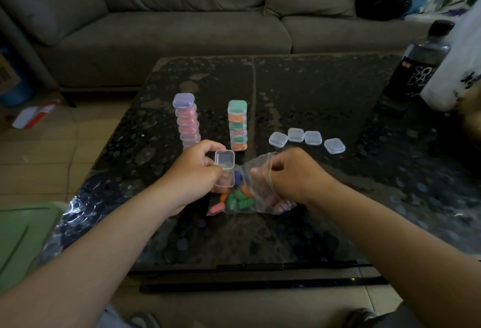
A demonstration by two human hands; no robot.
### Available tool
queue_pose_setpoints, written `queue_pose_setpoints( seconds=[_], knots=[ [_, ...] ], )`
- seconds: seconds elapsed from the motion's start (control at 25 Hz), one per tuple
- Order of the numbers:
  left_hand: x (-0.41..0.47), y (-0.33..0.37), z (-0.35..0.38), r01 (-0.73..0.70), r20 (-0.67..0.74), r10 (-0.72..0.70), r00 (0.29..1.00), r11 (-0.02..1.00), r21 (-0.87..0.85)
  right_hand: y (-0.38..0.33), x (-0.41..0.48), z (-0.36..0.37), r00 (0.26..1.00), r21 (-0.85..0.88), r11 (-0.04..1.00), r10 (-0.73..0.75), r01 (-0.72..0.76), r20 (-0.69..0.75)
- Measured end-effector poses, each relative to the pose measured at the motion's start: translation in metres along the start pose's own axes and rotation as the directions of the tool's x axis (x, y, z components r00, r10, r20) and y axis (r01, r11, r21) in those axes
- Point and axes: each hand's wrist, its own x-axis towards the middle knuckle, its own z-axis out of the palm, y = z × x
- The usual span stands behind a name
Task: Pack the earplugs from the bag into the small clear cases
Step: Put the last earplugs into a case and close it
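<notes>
My left hand (194,171) holds a small clear case (224,171) with its lid flipped open, just above the bag. A pink earplug seems to lie in the case. My right hand (294,174) grips the upper edge of the clear plastic bag (260,189), which lies on the dark table (325,88). Green, orange, pink and blue earplugs (238,200) show through the bag. Two stacks of filled cases stand behind: a taller one (187,122) on the left and a shorter one (237,126) on the right. Several empty closed cases (307,139) lie in a row to the right.
A dark soda bottle (416,67) and a white bag (458,62) stand at the table's far right. A grey sofa (182,23) runs behind the table. A green lid (23,236) sits low at the left, off the table.
</notes>
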Motion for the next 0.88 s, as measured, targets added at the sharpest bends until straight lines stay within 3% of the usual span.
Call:
queue_pose_setpoints(
  seconds=[0.16, 0.44, 0.88],
  knots=[
    [0.001, -0.001, 0.001, -0.002, 0.001, 0.002, 1.0, 1.0, 0.026, 0.002, 0.004, 0.006, 0.999, 0.037, 0.999, -0.029, 0.028, 0.035],
    [0.002, 0.0, 0.001, -0.01, 0.013, 0.009, 1.0, 0.999, 0.033, 0.007, 0.017, 0.012, 0.98, -0.143, 0.973, -0.189, 0.179, -0.065],
    [0.002, -0.003, 0.004, -0.06, -0.02, 0.062, 0.998, 0.992, 0.112, 0.01, 0.028, 0.021, 0.979, -0.196, 0.967, -0.181, 0.162, -0.088]
  ],
)
